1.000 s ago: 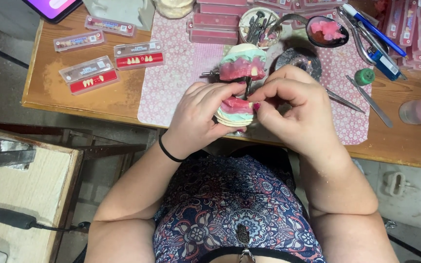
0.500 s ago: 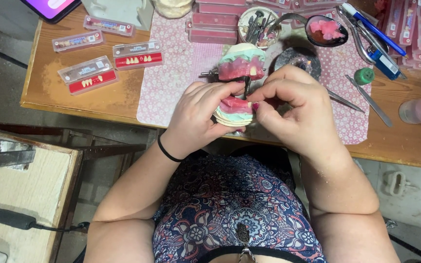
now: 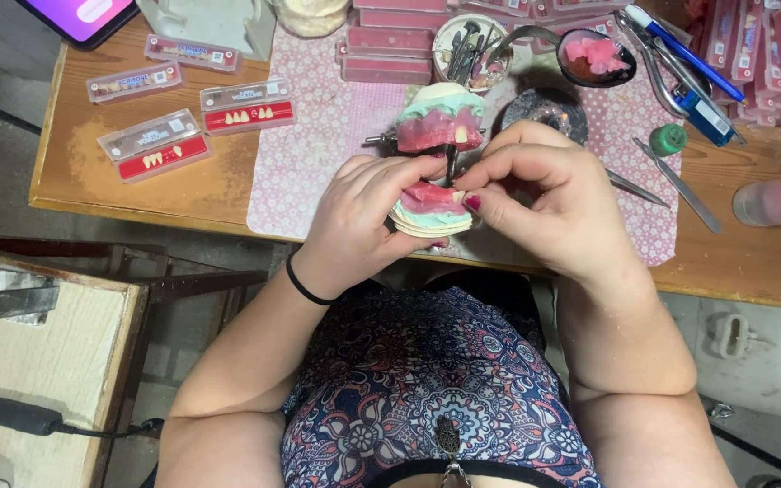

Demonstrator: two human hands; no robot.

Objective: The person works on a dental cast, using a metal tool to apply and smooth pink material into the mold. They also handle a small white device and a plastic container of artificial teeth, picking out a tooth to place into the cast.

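Wooden table (image 3: 101, 172) in front of me, pretty cluttered. Off to the left there's a couple of clear tooth cards with red strips (image 3: 151, 146), then a pink patterned mat (image 3: 309, 154) down the middle, and on the right a spoon with pink wax (image 3: 597, 56), a blue lighter (image 3: 693, 77) and a small green cap (image 3: 668, 138). Grey floor below, and a pale wooden stand (image 3: 38, 352) down at my left.

The denture model (image 3: 429, 210), pink wax on a pale green base, sits at the near table edge right between my hands. Its upper half (image 3: 440, 119) hangs open just behind.

My left hand (image 3: 354, 226) cups the model from the side, fingers wrapped tight on it, black hair tie on the wrist. My right hand (image 3: 558, 203) curls over from the other side, thumb and fingertips pinched together at the wax; can't make out anything between them.
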